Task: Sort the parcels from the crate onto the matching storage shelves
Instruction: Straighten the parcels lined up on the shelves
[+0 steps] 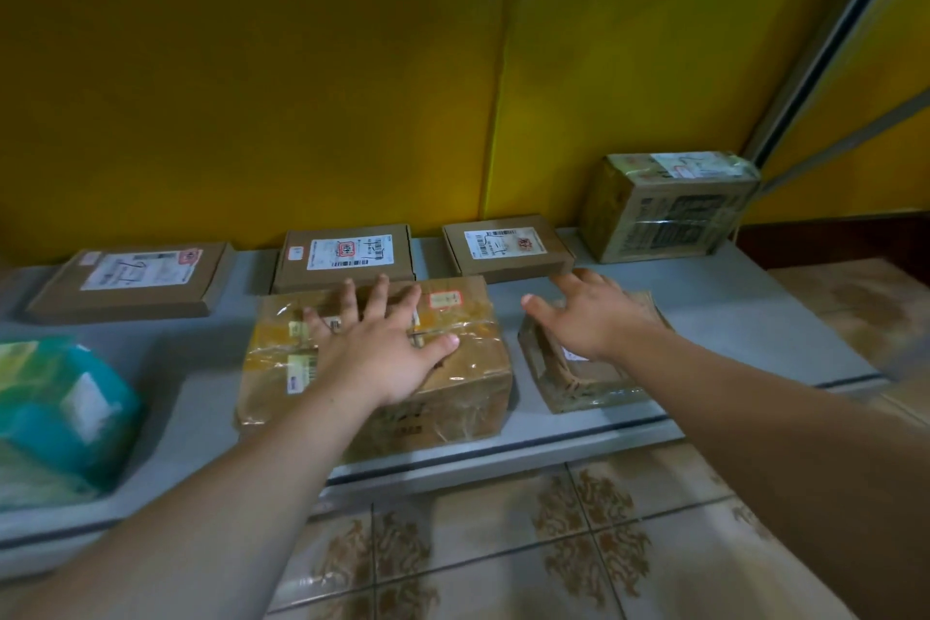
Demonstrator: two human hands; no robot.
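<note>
My left hand (pixel 387 342) lies flat, fingers spread wide, on the large tape-wrapped brown cardboard parcel (pixel 468 368). My right hand (pixel 599 317), fingers straight, covers the smaller taped cardboard parcel (pixel 578 380) beside it on the grey shelf (pixel 729 332).

Both arms stretched forward, left hand (pixel 387 347) flat with fingers spread, right hand (pixel 596 317) open, palm down

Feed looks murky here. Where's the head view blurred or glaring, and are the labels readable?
Head view: dim, yellow-cast light; the teal parcel far left is smeared by blur; tape on the big box under the left hand shows glare; the middle back-row label is sharper, yet its print is too small to read; the wide lens bows the shelf edge.
</note>
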